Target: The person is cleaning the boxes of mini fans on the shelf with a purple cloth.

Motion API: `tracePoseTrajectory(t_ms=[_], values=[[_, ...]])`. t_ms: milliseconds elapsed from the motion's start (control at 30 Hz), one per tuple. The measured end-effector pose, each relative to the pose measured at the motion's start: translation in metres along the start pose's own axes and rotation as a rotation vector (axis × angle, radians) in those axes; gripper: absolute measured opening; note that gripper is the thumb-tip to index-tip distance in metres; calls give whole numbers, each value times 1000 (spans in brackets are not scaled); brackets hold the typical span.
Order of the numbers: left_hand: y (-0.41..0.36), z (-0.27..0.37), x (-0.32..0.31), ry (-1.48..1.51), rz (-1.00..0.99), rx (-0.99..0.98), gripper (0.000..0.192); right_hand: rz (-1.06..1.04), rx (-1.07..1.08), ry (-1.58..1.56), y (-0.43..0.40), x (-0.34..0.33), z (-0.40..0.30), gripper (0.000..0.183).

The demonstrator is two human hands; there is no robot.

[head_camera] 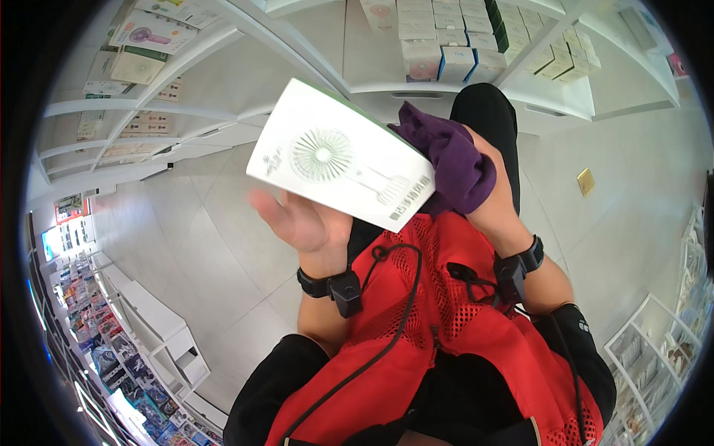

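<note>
A white cardboard box [343, 159] with a printed handheld fan and a green edge is tilted in front of my chest. My left hand [312, 226] supports it from below at its near left side; the thumb stands away and the other fingers are mostly hidden behind the box. My right hand [491, 173] grips a bunched purple cloth [460, 159]. That cloth lies against the right end of the box, and most of the right fingers are covered by it.
White shelving [268, 42] stands ahead and to the left. Stacked white boxes [452, 39] fill part of a low shelf, and more fan boxes [148, 36] sit at upper left. A wire rack [647, 345] is at lower right. A brass plate [585, 182] is set in the tiled floor.
</note>
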State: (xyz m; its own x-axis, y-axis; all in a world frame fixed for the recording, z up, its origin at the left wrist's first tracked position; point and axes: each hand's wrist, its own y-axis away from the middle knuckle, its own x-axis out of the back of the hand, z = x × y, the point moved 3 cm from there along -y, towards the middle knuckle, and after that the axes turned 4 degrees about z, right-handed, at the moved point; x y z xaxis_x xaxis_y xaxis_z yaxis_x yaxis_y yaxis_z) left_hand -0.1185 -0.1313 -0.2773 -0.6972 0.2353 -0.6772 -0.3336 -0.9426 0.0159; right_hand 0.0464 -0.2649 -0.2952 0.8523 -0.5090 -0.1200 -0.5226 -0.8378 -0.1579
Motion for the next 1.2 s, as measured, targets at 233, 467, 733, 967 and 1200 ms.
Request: tracePoseTrajectory(t_ms=[233, 467, 733, 967, 1200], values=[[29, -15, -29, -547, -412, -134, 108, 321, -545, -692, 9, -29, 34, 30], [30, -45, -19, -829, -410, -485, 135, 249, 123, -128, 2, -7, -14, 46], [-2, -6, 5, -43, 60, -72, 90, -281, 614, 365, 5, -44, -30, 55], [-9, 17, 12, 253, -161, 6, 101, -352, 608, 335, 2, -40, -21, 57], [-2, 20, -9, 398, -361, -48, 117, -126, 243, -214, 14, -39, -3, 54]])
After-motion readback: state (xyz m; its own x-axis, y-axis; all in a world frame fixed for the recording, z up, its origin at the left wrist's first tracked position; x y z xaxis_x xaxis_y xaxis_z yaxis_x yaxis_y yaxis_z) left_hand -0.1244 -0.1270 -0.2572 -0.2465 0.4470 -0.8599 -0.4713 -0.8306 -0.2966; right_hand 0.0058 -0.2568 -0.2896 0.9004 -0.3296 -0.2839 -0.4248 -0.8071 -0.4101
